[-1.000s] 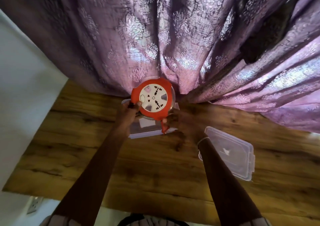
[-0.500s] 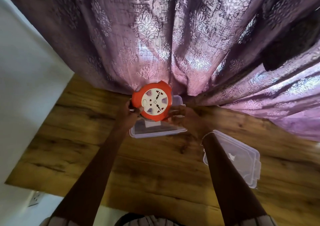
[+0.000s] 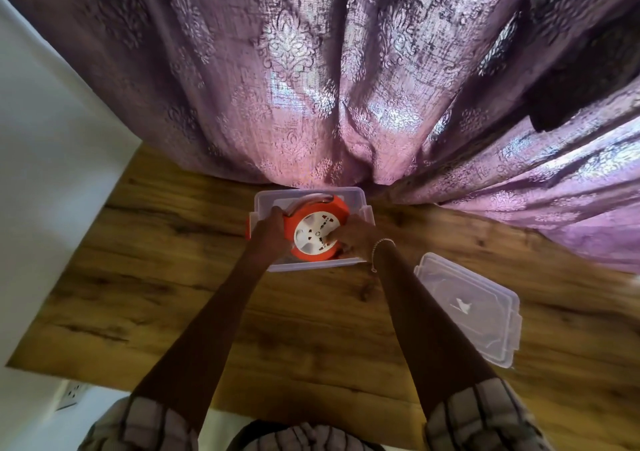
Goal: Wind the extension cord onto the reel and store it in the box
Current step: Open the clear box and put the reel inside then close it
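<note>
Both hands have a grip on the orange reel (image 3: 313,232): the left hand (image 3: 269,234) is clamped on its left rim, and the right hand (image 3: 353,239) has fingers closed over its right edge and white socket face. That reel sits tilted inside the clear box (image 3: 360,205) on the wooden table (image 3: 173,277). Right of the box lies its clear lid (image 3: 474,308), apart. Behind the box hangs a purple curtain (image 3: 311,87).
</note>
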`<state>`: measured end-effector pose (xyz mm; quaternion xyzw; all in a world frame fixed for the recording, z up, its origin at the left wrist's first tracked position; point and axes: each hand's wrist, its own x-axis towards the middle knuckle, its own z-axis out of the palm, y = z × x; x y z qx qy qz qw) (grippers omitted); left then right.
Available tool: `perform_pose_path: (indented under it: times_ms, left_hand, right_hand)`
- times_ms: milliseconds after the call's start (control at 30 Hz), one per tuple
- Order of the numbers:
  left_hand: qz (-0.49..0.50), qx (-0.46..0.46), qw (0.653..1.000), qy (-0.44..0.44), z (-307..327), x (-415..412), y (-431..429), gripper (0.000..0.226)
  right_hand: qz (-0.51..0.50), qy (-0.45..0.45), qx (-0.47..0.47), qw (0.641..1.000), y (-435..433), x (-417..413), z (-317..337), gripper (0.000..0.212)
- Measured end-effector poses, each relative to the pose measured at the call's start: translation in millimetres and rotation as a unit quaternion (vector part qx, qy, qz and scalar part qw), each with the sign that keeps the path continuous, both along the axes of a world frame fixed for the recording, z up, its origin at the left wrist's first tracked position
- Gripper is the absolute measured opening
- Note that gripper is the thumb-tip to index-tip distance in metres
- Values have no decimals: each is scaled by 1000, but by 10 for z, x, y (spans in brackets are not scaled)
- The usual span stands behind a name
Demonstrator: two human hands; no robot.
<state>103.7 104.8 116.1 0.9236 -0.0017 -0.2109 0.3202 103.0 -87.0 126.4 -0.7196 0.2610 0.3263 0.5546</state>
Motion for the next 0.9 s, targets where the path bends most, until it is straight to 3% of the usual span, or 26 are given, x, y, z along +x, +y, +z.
perform_pose_path:
  times_ms: [67, 133, 300, 400, 533, 600, 700, 800, 900]
  left_hand:
    - [27, 4, 999, 43, 18, 7, -75, 47]
    - [25, 24, 997, 69, -7, 31, -123, 56]
    - [13, 56, 997, 54, -77, 97, -156, 49]
    - [33, 55, 996, 59, -57, 99, -165, 46]
    - [48, 75, 996, -26, 112, -17, -208, 38]
    - [75, 63, 989, -114, 222, -92, -253, 38]
    - [90, -28, 968, -233, 336, -171, -367, 24]
    - [46, -125, 957, -257, 392, -275, -643, 12]
    - [-58, -203, 953, -217, 378, -457, -1022, 15]
  right_hand:
    - [18, 8, -29, 999, 35, -15, -38, 59]
    - [36, 9, -65, 997, 56, -12, -83, 62]
    - [115, -17, -161, 980, 54, 8, -143, 73]
    - [155, -54, -181, 970, 40, -29, -127, 60]
    - [228, -152, -309, 911, -93, -38, 3, 36]
    - [215, -193, -334, 897, -240, -63, 137, 26]
    - [116, -249, -294, 916, -490, -170, 313, 21]
    - [55, -302, -324, 895, -864, -408, 384, 15]
    - [-4, -219, -364, 905, -1388, -718, 299, 17]
